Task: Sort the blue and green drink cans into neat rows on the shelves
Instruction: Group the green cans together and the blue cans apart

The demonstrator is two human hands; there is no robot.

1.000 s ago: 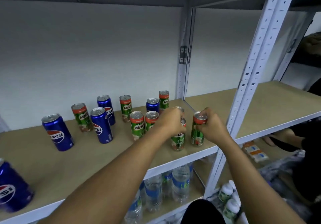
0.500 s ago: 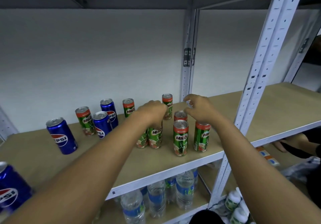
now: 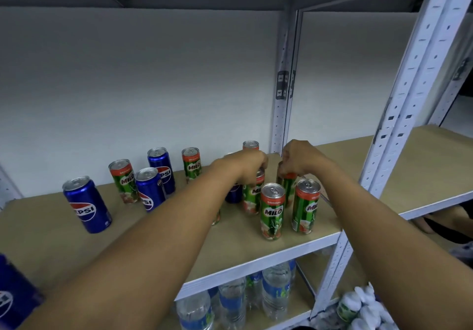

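I see both forearms reaching forward and up over the shelf (image 3: 294,240), converging toward its right end. My left hand (image 3: 249,162) is turned knuckles-up, fingers curled down around the top of a green Milo can (image 3: 252,198), gripping it from above; its wrist hides part of a blue can (image 3: 234,194) standing just behind and to the left. My right hand (image 3: 298,157) sits close beside the left, also knuckles-up, fingers curled over the red rim of another green can (image 3: 286,186), holding it by the top. The two hands are near each other but apart.

In front of them, nearer the shelf edge, two more green cans stand upright side by side: the front-left Milo can (image 3: 271,210) and the front-right Milo can (image 3: 305,205). One green can at the back (image 3: 250,145) shows just above my left hand. Further left another green can (image 3: 192,164) stands near the wall, then a loose cluster: a blue Pepsi can at the back (image 3: 161,169), a tilted-looking green can (image 3: 124,181), and a blue Pepsi can (image 3: 149,189) in front of them. A lone Pepsi can (image 3: 87,204) stands well apart to the left, and part of one more blue can (image 3: 15,296) fills the lower left corner. Water bottles (image 3: 275,291) stand on the shelf below.
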